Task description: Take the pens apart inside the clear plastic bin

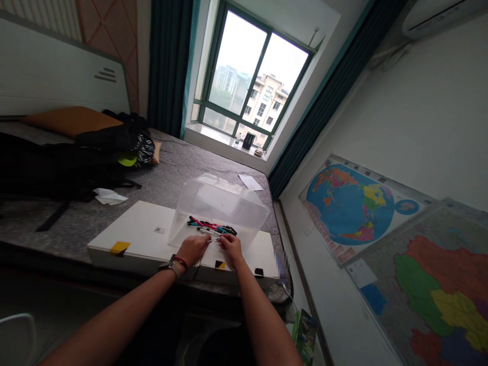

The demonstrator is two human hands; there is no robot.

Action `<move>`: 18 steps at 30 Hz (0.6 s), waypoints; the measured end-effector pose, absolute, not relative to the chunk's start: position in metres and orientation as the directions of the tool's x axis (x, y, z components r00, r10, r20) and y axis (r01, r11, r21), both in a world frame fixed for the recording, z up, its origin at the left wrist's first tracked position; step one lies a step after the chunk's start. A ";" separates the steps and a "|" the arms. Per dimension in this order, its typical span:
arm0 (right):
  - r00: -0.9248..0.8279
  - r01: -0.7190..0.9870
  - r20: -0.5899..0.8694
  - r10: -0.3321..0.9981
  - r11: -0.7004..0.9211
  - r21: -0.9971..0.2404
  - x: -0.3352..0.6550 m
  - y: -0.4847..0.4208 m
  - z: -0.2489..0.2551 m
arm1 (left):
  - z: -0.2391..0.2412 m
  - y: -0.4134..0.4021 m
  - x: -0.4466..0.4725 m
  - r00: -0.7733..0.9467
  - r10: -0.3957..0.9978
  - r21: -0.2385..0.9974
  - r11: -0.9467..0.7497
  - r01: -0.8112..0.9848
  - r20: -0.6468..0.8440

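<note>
A clear plastic box [224, 203] lies tipped on a flat white board [141, 229] at the near edge of a bed. Several pens [212, 226] in red, black and blue lie in a heap at its mouth. My left hand [193, 249], with a watch and a red band on the wrist, is closed with its fingertips at the near end of the pens. My right hand [232, 247] is closed beside it, pinching something thin between the two hands; it looks like a pen, but I cannot make it out.
Black bags [68, 162] and an orange pillow [70, 121] lie on the grey bed [171, 173] to the left. Loose paper [110, 196] and a sheet [250, 181] rest on it. World maps [354, 203] hang on the right wall. A window [251, 81] is beyond.
</note>
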State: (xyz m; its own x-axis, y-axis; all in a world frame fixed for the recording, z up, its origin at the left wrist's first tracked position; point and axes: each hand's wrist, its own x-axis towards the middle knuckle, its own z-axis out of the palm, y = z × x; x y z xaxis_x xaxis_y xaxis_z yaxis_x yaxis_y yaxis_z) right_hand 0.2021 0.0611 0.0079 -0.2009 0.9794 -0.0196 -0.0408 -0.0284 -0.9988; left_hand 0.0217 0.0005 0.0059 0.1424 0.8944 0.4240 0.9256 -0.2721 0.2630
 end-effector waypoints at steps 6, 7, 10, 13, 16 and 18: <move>-0.371 0.201 0.051 0.927 0.134 -0.971 0.200 0.060 0.008 | 0.005 0.000 0.022 0.230 0.869 0.282 -0.377 0.882 0.439; -0.379 0.228 0.059 0.924 0.155 -0.961 0.200 0.060 0.008 | 0.005 -0.001 0.022 0.231 0.866 0.296 -0.385 0.874 0.443; -0.389 0.278 0.074 0.918 0.194 -0.941 0.201 0.061 0.007 | 0.004 -0.001 0.021 0.224 0.865 0.343 -0.399 0.851 0.450; -0.401 0.286 0.067 0.914 0.195 -0.938 0.201 0.061 0.007 | 0.003 0.000 0.021 0.211 0.869 0.371 -0.395 0.840 0.448; -0.404 0.266 0.056 0.913 0.176 -0.948 0.201 0.060 0.010 | 0.002 0.001 0.021 0.196 0.880 0.373 -0.373 0.849 0.433; -0.407 0.253 0.047 0.912 0.162 -0.954 0.200 0.058 0.013 | 0.000 0.002 0.021 0.194 0.886 0.357 -0.358 0.863 0.421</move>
State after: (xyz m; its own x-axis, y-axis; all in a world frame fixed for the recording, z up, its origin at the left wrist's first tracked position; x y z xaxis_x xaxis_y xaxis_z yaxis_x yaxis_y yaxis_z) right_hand 0.2004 0.0582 0.0131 -0.4072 0.9122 0.0466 0.2532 0.1617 -0.9538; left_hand 0.0212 0.0017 0.0000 0.1939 0.8861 0.4211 0.8627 -0.3584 0.3569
